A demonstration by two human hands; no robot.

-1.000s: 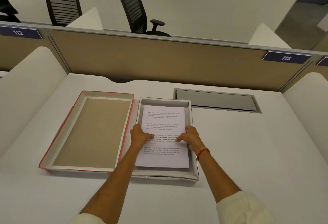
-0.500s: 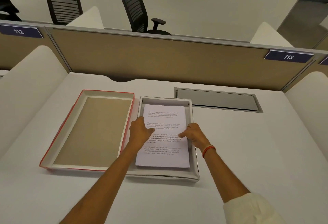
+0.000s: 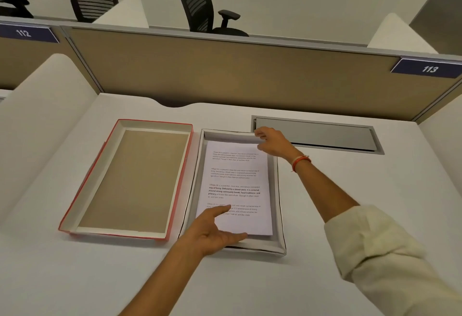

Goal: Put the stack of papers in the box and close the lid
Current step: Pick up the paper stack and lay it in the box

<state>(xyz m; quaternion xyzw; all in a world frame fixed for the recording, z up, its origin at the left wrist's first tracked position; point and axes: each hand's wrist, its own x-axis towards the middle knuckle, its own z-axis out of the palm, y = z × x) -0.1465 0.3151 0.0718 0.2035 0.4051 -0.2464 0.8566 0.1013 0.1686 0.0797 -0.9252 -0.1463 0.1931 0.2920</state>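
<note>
The white tabletop point(image 3: 350, 203) fills most of the view, with a tan partition point(image 3: 225, 73) along its 12 o'clock edge and a grey hatch point(image 3: 317, 134) set into the surface toward 1 o'clock. Left of centre, at about 9 o'clock from the box, the red-edged lid point(image 3: 130, 178) lies upside down, its brown inside facing up, just beside the box but not on it. The shallow white box point(image 3: 278, 215) sits at the middle of the view, open, and the stack of papers point(image 3: 237, 180) lies flat inside it, printed side up, filling most of the floor.

The left hand point(image 3: 212, 233) comes in from 6 o'clock and rests on the stack's near left corner, its fingers point(image 3: 220, 212) spread flat and loose, gripping nothing. The right hand point(image 3: 272, 143) reaches to the box's 12 o'clock end, at the far right corner, with its fingers curled over the far wall there; whether they pinch the wall or only touch it I cannot tell. A red band point(image 3: 300, 162) circles that wrist, and a cream sleeve point(image 3: 387, 253) covers the forearm toward 4 o'clock.
</note>
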